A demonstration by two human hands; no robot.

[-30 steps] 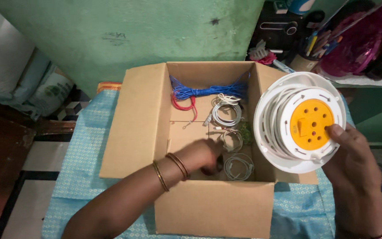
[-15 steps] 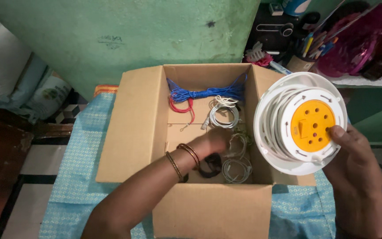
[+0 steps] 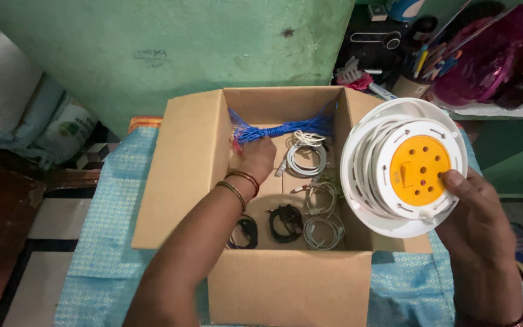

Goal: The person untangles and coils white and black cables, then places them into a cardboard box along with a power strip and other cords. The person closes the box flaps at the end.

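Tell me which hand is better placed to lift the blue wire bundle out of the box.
Left. The left hand is already inside the cardboard box, right at the blue wire bundle. The right hand is outside the box, occupied holding the white cable reel.

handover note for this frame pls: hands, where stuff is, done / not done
Left hand: inside the open cardboard box, at the blue wire bundle; grip on it not clear.
Right hand: holds the white cable reel with the orange socket face beside the box, above its right flap.
In the box: white coiled cable, black cables, further pale coils.
Done: cables lie in the box.
Not done: reel is outside the box.
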